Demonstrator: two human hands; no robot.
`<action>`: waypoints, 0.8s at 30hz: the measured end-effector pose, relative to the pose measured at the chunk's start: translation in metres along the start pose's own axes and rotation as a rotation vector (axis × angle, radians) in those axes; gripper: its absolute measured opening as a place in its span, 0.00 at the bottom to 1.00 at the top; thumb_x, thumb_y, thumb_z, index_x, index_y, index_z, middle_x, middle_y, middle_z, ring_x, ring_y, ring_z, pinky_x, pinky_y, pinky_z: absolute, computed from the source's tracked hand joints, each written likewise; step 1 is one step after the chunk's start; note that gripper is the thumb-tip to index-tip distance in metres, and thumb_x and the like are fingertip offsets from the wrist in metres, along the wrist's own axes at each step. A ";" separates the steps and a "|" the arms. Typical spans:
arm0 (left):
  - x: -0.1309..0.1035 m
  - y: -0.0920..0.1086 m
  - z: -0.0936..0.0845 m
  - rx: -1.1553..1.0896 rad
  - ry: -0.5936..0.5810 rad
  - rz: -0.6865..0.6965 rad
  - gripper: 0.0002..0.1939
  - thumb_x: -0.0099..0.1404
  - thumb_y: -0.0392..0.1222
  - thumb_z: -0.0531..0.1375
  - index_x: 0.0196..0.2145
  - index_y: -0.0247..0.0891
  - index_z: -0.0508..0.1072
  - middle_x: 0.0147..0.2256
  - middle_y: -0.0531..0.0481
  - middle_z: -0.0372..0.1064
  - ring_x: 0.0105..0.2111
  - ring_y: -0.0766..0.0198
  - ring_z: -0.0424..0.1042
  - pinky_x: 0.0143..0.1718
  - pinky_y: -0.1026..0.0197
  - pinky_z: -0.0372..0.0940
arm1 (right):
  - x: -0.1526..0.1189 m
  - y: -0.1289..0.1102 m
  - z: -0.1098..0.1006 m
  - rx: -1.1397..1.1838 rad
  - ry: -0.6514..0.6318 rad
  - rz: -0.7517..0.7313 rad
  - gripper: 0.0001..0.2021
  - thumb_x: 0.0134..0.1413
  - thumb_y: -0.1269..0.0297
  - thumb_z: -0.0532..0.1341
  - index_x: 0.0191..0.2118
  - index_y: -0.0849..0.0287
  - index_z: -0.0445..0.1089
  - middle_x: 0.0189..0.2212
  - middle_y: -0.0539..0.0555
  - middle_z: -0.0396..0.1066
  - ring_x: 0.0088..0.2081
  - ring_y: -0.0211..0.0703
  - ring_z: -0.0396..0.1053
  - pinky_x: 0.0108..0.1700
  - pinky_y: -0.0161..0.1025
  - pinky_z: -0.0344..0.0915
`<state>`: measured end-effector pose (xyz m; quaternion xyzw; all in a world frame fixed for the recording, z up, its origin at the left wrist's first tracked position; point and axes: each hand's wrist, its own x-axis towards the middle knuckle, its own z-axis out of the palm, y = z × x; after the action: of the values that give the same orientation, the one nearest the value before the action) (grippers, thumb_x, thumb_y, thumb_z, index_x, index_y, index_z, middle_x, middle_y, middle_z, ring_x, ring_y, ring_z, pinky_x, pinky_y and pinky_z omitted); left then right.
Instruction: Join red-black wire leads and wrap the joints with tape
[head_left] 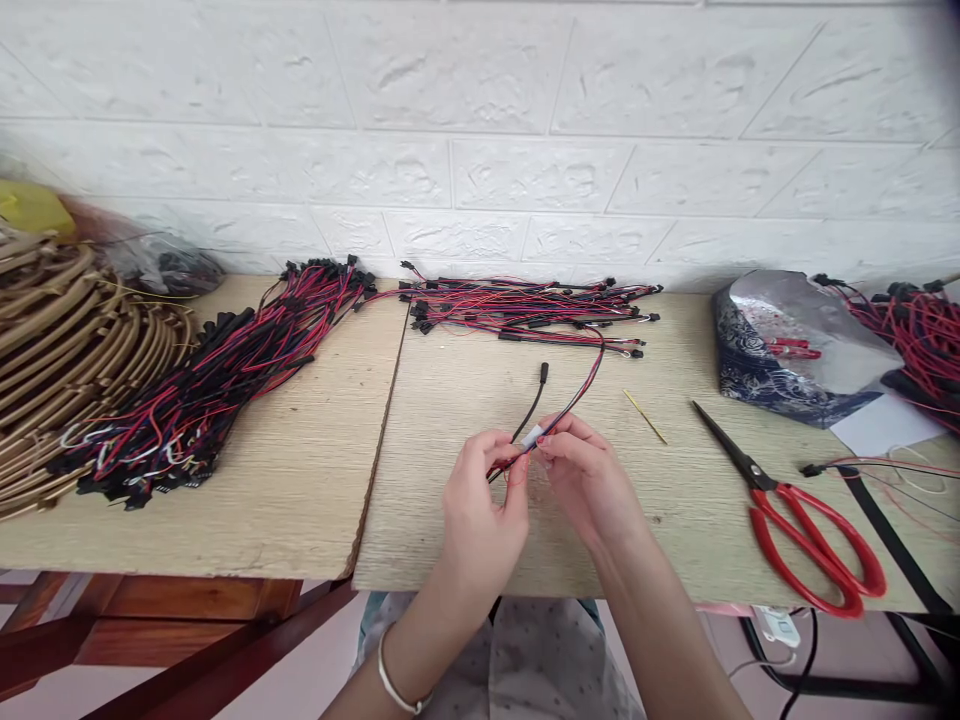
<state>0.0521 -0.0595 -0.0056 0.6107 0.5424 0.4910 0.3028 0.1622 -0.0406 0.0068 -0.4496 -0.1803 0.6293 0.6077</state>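
Lower centre of the frame: the left hand (480, 505) and right hand (600, 485) pinch a thin cable (587, 384) in their fingers, near its white tag (532, 436). Loosening fingers could let the thin strands slip apart. Red-handled scissors (806, 540) lie lower right. Upper centre, the cable curves to a wire pile (517, 300); tugging might snag it.
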 end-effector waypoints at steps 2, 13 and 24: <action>0.005 0.003 -0.003 -0.019 -0.065 -0.091 0.13 0.60 0.32 0.58 0.43 0.40 0.65 0.33 0.51 0.72 0.37 0.63 0.73 0.42 0.59 0.66 | 0.000 -0.001 0.000 -0.010 0.011 -0.002 0.05 0.33 0.74 0.66 0.19 0.57 0.71 0.18 0.46 0.66 0.25 0.35 0.58 0.31 0.35 0.55; 0.022 0.014 -0.004 -0.281 -0.144 -0.430 0.06 0.56 0.36 0.59 0.34 0.37 0.72 0.27 0.52 0.71 0.32 0.63 0.70 0.39 0.60 0.62 | -0.002 0.005 0.002 -0.004 -0.009 -0.059 0.04 0.35 0.73 0.66 0.19 0.58 0.72 0.20 0.47 0.69 0.25 0.34 0.61 0.31 0.35 0.57; 0.039 0.013 -0.012 -0.595 -0.321 -0.632 0.03 0.51 0.35 0.62 0.22 0.35 0.74 0.19 0.55 0.68 0.24 0.68 0.65 0.34 0.64 0.60 | 0.000 0.010 -0.013 -0.120 -0.145 -0.136 0.02 0.43 0.68 0.67 0.26 0.54 0.74 0.26 0.47 0.70 0.31 0.38 0.64 0.36 0.37 0.60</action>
<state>0.0434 -0.0266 0.0211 0.3704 0.4838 0.4080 0.6799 0.1660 -0.0471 -0.0078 -0.4250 -0.2914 0.6055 0.6065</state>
